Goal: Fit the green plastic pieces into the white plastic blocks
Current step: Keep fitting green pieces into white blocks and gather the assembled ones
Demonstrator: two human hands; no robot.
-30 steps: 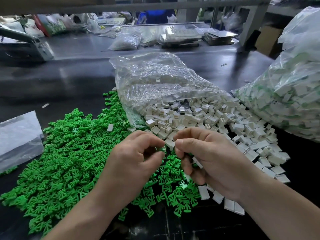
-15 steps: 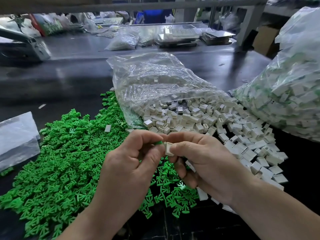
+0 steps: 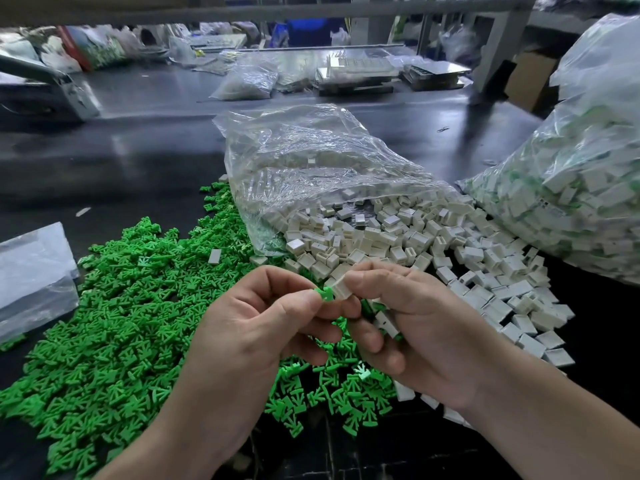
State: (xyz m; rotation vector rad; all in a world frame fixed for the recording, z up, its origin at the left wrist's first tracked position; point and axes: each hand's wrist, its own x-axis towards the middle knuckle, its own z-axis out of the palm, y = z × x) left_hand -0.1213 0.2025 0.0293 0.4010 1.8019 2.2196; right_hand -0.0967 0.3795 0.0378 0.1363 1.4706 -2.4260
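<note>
Small-parts assembly workshop, long glossy black workbench [image 3: 138,161], loose heap of small green plastic pieces [image 3: 121,323], clear plastic bag [image 3: 311,161] spilling small white plastic blocks [image 3: 398,237], brown cardboard box [image 3: 530,77], grey metal frame post [image 3: 498,46]

We count two hands, left hand [image 3: 256,341] and right hand [image 3: 426,341], pinching one green piece [image 3: 325,294] and one white block [image 3: 341,291]. Green heap [image 3: 121,306] left of the fingers [image 3: 367,280], white heap [image 3: 415,237] beyond: past counting. Three bags: open bag [image 3: 311,161], full bag [image 3: 571,185], flat bag [image 3: 31,271].

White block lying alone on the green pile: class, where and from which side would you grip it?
Pinch the white block across its two long edges, from straight above. It lies roughly flat, broad face up, on the green pieces, so probably only those narrow sides offer opposed faces.
</note>
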